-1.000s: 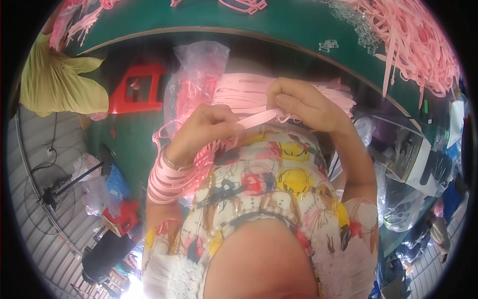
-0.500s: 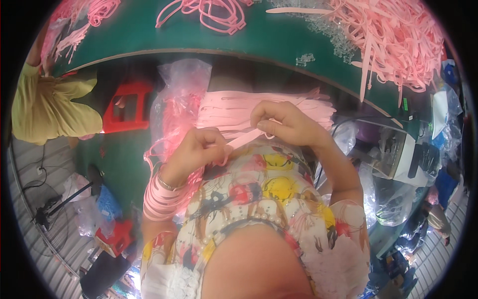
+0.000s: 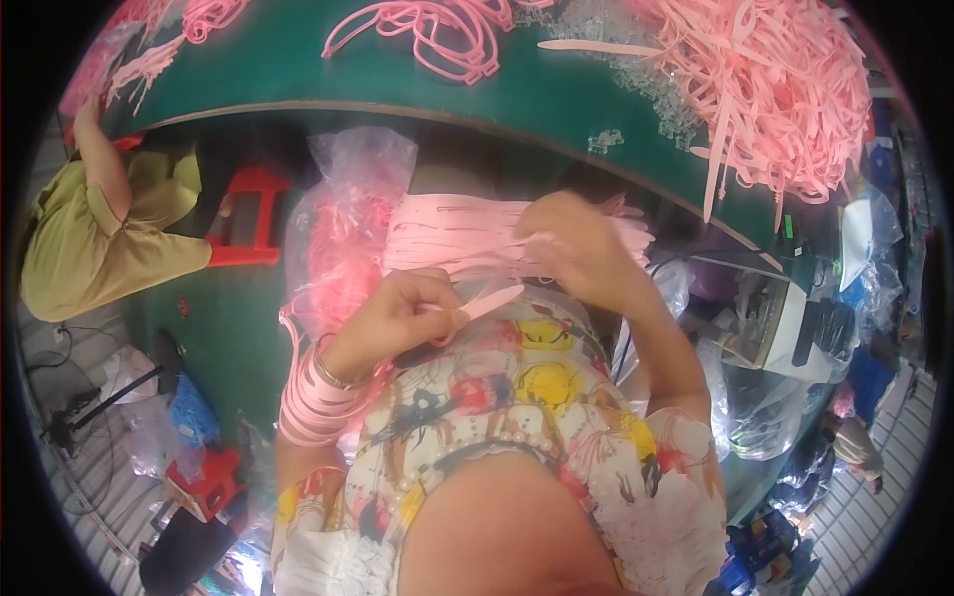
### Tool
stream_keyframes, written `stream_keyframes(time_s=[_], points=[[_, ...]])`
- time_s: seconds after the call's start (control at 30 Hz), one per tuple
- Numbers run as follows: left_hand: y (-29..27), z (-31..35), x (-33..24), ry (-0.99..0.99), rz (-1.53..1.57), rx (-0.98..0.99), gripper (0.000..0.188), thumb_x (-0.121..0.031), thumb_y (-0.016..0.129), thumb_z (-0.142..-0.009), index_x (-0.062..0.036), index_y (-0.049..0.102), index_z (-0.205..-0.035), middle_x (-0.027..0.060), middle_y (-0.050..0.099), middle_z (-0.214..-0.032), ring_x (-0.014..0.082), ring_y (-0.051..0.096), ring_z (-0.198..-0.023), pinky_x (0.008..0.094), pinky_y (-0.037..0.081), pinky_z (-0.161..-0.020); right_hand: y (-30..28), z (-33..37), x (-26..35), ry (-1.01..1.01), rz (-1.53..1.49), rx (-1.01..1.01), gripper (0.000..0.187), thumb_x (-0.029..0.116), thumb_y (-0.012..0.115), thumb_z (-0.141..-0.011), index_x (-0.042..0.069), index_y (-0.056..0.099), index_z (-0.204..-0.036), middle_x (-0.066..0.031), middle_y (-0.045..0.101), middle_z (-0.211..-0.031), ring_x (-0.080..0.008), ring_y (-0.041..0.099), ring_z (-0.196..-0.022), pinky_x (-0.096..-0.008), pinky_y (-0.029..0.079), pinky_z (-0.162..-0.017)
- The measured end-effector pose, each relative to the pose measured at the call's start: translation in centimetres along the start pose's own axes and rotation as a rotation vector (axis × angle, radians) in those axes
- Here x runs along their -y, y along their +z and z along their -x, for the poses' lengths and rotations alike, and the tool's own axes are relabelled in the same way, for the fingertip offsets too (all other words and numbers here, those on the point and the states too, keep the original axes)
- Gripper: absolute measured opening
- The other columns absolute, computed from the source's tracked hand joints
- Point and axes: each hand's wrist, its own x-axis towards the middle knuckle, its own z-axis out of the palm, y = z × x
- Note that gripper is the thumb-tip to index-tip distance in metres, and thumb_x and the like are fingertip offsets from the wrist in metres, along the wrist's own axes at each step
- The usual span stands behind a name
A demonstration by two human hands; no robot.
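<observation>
My left hand [image 3: 397, 318] pinches a single pink strip [image 3: 487, 302] over my lap, its free end pointing right. Many looped pink strips [image 3: 313, 407] hang around my left wrist like bangles. My right hand [image 3: 571, 243] rests with closed fingers on a flat stack of pink strips [image 3: 447, 233] lying across my knees, blurred by motion. A clear plastic bag of pink strips [image 3: 343, 238] stands just left of the stack.
A green table [image 3: 298, 70] curves across the top, carrying looped pink strips [image 3: 437, 30] and a big heap of loose pink strips [image 3: 765, 89]. Another person in yellow-green [image 3: 109, 228] sits at left by a red stool [image 3: 248, 219]. Bags and a machine crowd the right.
My hands have parted: the left has drawn one strip down toward my lap, and the right has shifted right onto the stack. The view tilted up, showing more of the table.
</observation>
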Motion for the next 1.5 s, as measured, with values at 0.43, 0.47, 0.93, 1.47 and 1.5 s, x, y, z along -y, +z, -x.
stream_keyframes(time_s=[0.43,0.47,0.93,1.47,1.5], points=[[0.6,-0.1,-0.4,-0.016,-0.034,0.065,0.008,-0.002,0.063,-0.082,0.0039,0.068,-0.08,0.0046,0.054,-0.078,0.0113,0.055,-0.072,0.0247,0.042,-0.065,-5.5,-1.8,-5.7,0.133,0.52,-0.384,0.012,0.006,0.065,-0.08,0.006,0.068,-0.092,-0.0088,0.062,-0.085,-0.0256,0.059,-0.078,-0.0349,0.046,-0.072],[0.6,-0.1,-0.4,-0.014,-0.047,0.069,0.008,-0.002,0.063,-0.082,0.0039,0.068,-0.08,0.0046,0.054,-0.078,0.0113,0.055,-0.072,0.0247,0.042,-0.065,-5.8,-2.2,-5.5,0.194,0.433,-0.392,0.012,0.006,0.065,-0.081,0.006,0.068,-0.092,-0.0087,0.063,-0.085,-0.0252,0.06,-0.076,-0.034,0.046,-0.07],[0.9,-0.4,-0.4,0.026,0.056,0.036,0.014,-0.009,0.063,-0.082,0.0043,0.067,-0.078,0.0059,0.054,-0.076,0.0113,0.054,-0.066,0.0256,0.042,-0.059,-7.0,-4.1,-5.5,0.482,-0.367,-0.456,0.016,0.01,0.065,-0.087,-0.001,0.065,-0.099,-0.0044,0.065,-0.083,-0.0109,0.059,-0.072,-0.0241,0.048,-0.069],[0.9,-0.1,-0.9,0.243,-0.17,0.026,0.011,-0.006,0.064,-0.083,0.0037,0.067,-0.088,0.0082,0.057,-0.101,0.0133,0.058,-0.074,0.0257,0.044,-0.067,3.3,0.6,2.6,0.724,-1.047,0.096,0.011,0.005,0.063,-0.087,-0.001,0.063,-0.097,-0.0046,0.065,-0.09,-0.0106,0.061,-0.083,-0.0238,0.049,-0.074],[0.9,0.0,-0.9,0.251,-0.186,0.024,0.011,-0.006,0.064,-0.083,0.0031,0.067,-0.088,0.0078,0.058,-0.099,0.0132,0.057,-0.076,0.0259,0.044,-0.068,3.4,0.7,2.6,0.721,-1.045,0.096,0.011,0.005,0.063,-0.088,-0.001,0.063,-0.097,-0.0044,0.065,-0.09,-0.0104,0.061,-0.084,-0.0236,0.049,-0.075]])
